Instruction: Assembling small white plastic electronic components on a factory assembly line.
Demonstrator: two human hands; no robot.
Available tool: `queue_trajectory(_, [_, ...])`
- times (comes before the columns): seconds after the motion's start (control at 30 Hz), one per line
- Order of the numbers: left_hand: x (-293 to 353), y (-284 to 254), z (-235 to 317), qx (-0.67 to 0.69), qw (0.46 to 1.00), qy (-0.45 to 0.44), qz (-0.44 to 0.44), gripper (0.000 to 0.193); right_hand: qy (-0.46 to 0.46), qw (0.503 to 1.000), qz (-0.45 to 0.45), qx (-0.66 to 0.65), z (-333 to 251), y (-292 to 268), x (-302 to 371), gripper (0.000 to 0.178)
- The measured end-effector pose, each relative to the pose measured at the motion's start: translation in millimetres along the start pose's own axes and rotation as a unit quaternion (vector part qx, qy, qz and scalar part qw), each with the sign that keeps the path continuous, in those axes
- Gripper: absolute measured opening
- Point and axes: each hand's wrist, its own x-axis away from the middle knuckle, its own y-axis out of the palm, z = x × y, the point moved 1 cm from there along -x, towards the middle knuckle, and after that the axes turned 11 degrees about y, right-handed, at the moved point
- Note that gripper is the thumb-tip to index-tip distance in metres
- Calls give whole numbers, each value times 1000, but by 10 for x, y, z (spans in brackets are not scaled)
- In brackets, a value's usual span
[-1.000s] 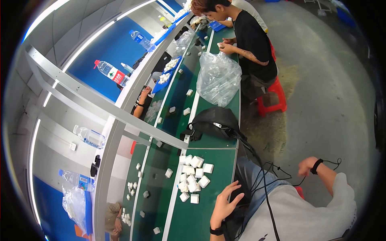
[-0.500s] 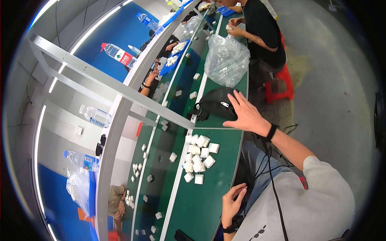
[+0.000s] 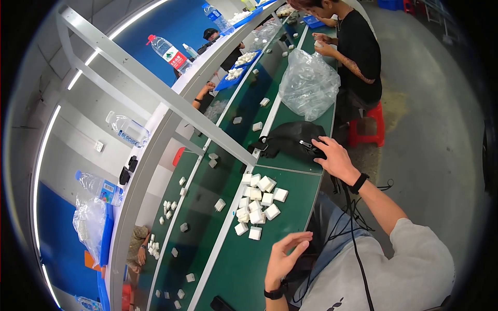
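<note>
My right hand [image 3: 334, 155] is at the end of a black pouch-like bag [image 3: 293, 139] with a zip and strap, lying on the green table. Its fingers are apart and the fingertips rest against the bag, without closing round it. Low in the view, my left hand [image 3: 285, 254] hovers by the table's near edge, fingers stretched out and holding nothing. Ahead of it lies a loose pile of small white block-like pieces [image 3: 255, 205]. Both my wrists wear black bands.
A green conveyor belt [image 3: 207, 228] carries scattered white pieces beyond a pale rail. A clear plastic bag [image 3: 309, 85] lies past the black bag. A person in black [image 3: 358, 44] sits at the far right. A metal frame [image 3: 155, 98] crosses overhead. Cables [image 3: 353, 217] hang by my lap.
My right hand has drawn back from over the black bag to its near end, fingers less spread. My left hand has risen from near my lap toward the table edge. The view has shifted.
</note>
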Motion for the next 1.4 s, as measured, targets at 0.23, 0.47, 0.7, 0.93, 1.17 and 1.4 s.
queue_trajectory(0.23, [-1408,61,462,-221,951,209,-47,38,14,1000,19,-14,-23,66,117,64])
queue_trajectory(0.47, [-2604,87,-208,-468,843,258,-58,71,87,949,-43,-300,226,-33,135,60])
queue_trajectory(0.7, [-2638,149,-460,-472,848,241,-20,66,319,789,-178,-495,560,6,519,41])
queue_trajectory(0.93, [-2677,260,-496,-472,850,233,39,57,267,844,-141,-442,632,149,491,36])
queue_trajectory(1.17, [-2672,284,-513,-493,832,249,55,53,278,843,-133,-440,666,190,567,22])
queue_trajectory(1.4, [-2650,301,-529,-480,832,261,95,41,282,875,-124,-373,624,233,578,20])
